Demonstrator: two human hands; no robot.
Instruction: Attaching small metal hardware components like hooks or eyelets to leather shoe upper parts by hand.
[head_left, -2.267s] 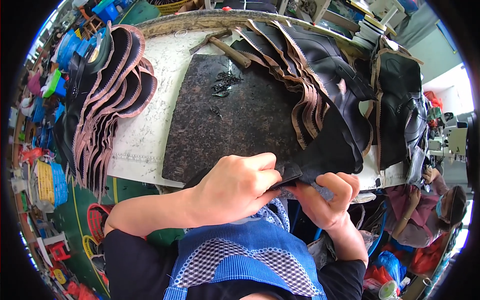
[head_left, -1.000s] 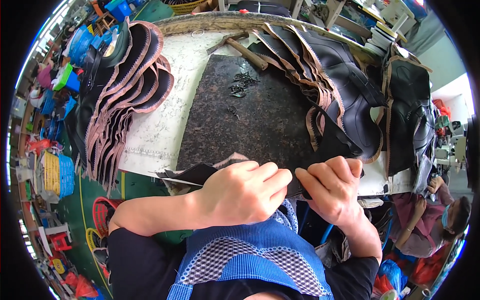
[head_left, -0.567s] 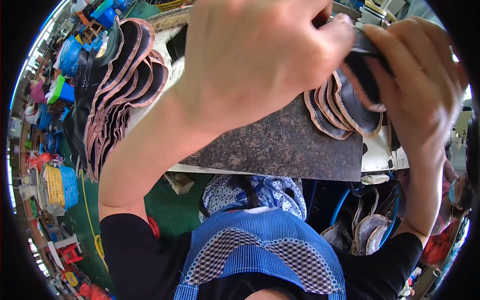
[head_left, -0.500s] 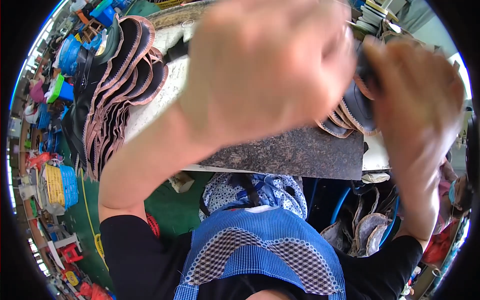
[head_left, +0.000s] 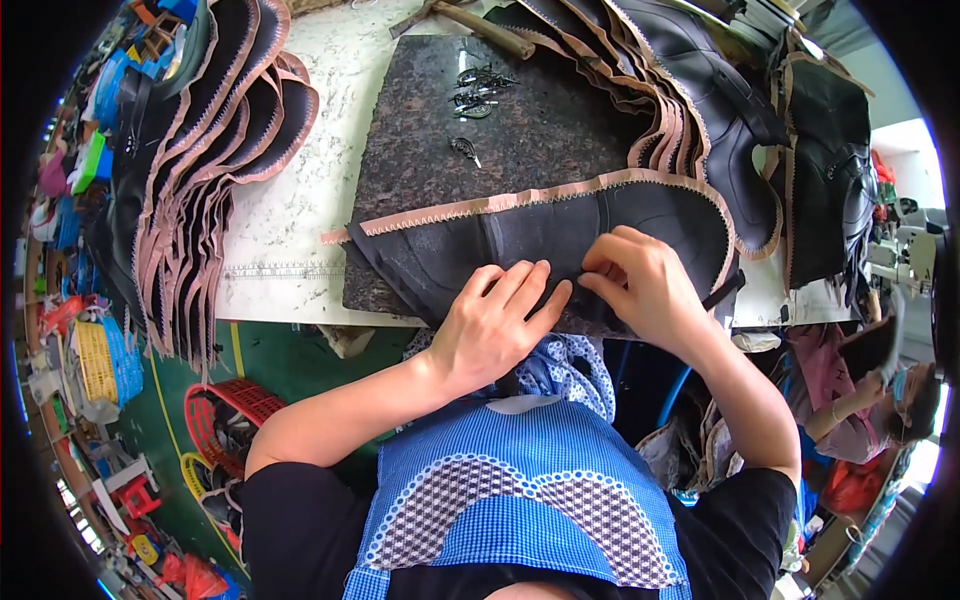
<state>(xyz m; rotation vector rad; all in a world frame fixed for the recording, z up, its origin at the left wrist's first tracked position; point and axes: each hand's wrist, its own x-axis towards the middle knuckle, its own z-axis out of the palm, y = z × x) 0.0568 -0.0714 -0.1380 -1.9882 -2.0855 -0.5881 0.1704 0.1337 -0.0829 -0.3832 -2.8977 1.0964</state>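
A black leather piece (head_left: 530, 225) lies on the dark stone slab (head_left: 410, 130) in front of me, its far edge bordered with a pinkish-brown, zigzag-stitched strip. My left hand (head_left: 490, 325) rests on the near side of the leather, fingers stretched out and slightly apart. Beside it, my right hand (head_left: 645, 290) has its thumb and index finger pinched together at the leather's near part. What sits between those fingertips is too small to make out. Several small dark metal pieces (head_left: 482, 92) are scattered on the slab beyond the leather.
Stacked black leather pieces with stitched edges (head_left: 205, 165) hang over the white table (head_left: 290, 220) at left. Another stack (head_left: 670, 60) lies at the far right. A hammer (head_left: 485, 28) rests at the slab's far edge. A red basket (head_left: 225, 415) stands below left; a person (head_left: 860, 395) is at right.
Both hands have come down from a blurred, raised position near the camera onto the slab. The black leather piece now lies flat under them, and the hammer and small metal pieces have come into sight.
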